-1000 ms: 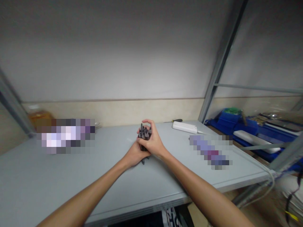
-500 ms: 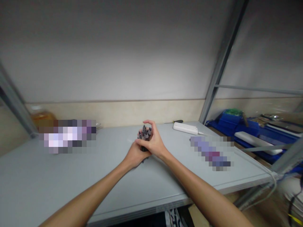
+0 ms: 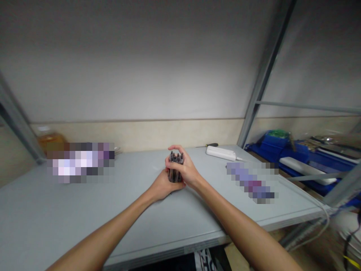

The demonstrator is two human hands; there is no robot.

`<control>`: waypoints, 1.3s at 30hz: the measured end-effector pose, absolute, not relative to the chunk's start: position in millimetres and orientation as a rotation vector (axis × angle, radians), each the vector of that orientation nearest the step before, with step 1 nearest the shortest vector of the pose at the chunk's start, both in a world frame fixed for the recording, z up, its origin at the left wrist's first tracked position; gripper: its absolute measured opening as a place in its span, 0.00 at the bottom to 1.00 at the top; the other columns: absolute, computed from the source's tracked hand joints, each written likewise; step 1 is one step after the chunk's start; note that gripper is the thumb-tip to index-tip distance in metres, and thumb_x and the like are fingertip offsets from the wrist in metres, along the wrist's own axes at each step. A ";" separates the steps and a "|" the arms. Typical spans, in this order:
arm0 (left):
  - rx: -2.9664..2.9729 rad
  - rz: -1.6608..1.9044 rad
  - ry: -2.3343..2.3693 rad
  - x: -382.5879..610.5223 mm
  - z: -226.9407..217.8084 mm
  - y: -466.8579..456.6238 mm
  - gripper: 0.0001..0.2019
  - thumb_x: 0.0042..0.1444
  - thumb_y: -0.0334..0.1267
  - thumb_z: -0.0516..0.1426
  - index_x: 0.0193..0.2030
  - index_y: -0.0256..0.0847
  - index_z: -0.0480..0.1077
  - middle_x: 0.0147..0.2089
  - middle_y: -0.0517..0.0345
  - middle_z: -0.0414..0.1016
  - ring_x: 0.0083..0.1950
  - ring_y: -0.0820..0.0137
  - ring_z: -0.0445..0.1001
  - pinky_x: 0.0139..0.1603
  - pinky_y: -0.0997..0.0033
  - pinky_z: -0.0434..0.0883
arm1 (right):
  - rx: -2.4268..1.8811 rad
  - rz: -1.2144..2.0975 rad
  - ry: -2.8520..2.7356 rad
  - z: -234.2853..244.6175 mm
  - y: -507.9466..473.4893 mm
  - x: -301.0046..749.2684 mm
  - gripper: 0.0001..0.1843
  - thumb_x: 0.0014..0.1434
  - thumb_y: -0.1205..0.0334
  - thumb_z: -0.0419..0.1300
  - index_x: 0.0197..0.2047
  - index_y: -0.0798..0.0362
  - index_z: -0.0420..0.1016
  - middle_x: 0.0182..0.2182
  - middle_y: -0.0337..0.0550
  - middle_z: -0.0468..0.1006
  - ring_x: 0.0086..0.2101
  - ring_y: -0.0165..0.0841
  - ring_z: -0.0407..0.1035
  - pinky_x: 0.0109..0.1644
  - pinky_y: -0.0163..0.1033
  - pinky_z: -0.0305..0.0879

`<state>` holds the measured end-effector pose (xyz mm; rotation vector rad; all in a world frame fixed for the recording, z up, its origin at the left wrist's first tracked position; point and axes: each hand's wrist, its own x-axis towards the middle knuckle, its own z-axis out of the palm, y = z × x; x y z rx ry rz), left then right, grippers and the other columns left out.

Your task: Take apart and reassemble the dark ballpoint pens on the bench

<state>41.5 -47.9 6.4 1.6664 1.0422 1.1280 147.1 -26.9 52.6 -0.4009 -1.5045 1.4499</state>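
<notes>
A bundle of dark, slim, pen-like sticks (image 3: 175, 175) stands nearly upright above the middle of the table, their narrow tips pointing up. My right hand (image 3: 189, 170) wraps round the bundle from the right, thumb across its front and index finger arched behind the tips. Lower down, my left hand (image 3: 163, 186) is closed about the bundle's bottom part from the left, its thumb lying under the sticks. The palms hide much of the bundle, and its exact kind is hard to make out.
On the grey table (image 3: 135, 226) lie a white power strip (image 3: 220, 153) and a screwdriver (image 3: 212, 145) at the back right. Pixelated items lie left and right. An amber-coloured container (image 3: 52, 141) stands back left. Metal posts (image 3: 261, 79) frame the table; blue bins (image 3: 272, 145) are beyond.
The sticks have turned in my hands from a loose, uneven cluster to a more upright, even bundle. Both hands have shifted slightly to the right.
</notes>
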 end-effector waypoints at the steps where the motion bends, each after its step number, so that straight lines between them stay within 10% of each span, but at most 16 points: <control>1: 1.666 1.122 1.050 41.4 6.0 -48.1 0.20 0.41 0.33 0.62 0.43 0.34 0.67 0.38 0.54 0.74 0.47 0.60 0.70 0.46 0.62 0.68 | -0.394 1.479 -1.507 53.4 -27.5 147.7 0.24 0.42 0.65 0.60 0.43 0.48 0.56 0.24 0.31 0.68 0.23 0.27 0.63 0.25 0.32 0.61; 29: 1.636 1.099 1.027 47.4 2.1 -51.8 0.13 0.43 0.29 0.56 0.38 0.35 0.60 0.24 0.63 0.66 0.22 0.76 0.66 0.23 0.76 0.65 | -0.475 1.400 -1.282 45.3 -17.6 138.3 0.10 0.40 0.67 0.59 0.27 0.52 0.60 0.17 0.29 0.65 0.17 0.25 0.62 0.20 0.30 0.59; 39: 2.020 1.106 1.606 42.3 17.7 -56.1 0.30 0.42 0.34 0.58 0.53 0.39 0.51 0.45 0.49 0.70 0.43 0.64 0.72 0.40 0.68 0.67 | -0.720 1.419 -0.967 24.3 4.0 123.4 0.13 0.40 0.61 0.58 0.31 0.52 0.61 0.14 0.30 0.67 0.17 0.28 0.63 0.22 0.32 0.61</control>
